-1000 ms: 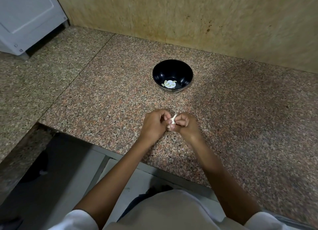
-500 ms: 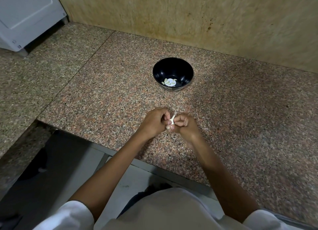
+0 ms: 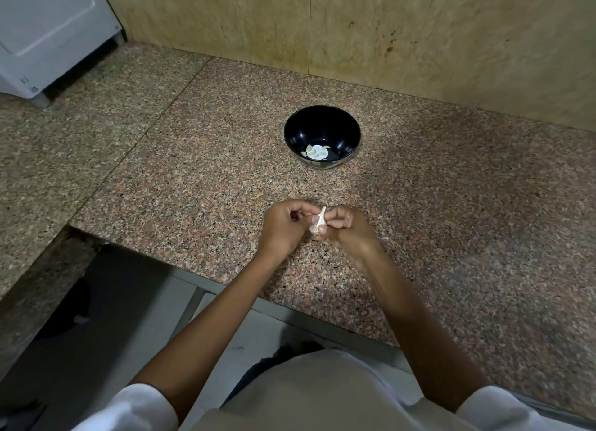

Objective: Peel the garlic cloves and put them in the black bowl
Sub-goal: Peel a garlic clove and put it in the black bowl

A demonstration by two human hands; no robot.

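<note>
Hardly anything has shifted since half a second ago: the left hand [image 3: 283, 229] and right hand [image 3: 350, 229] stay together above the bench [image 3: 193, 188], near its front edge, both grips narrow and pinching one garlic clove [image 3: 317, 221] whose pale skin tip points up between them. At 12 o'clock from the hands, well apart, sits the black bowl [image 3: 342, 130], with a few peeled cloves [image 3: 309, 149] lying on its bottom.
</note>
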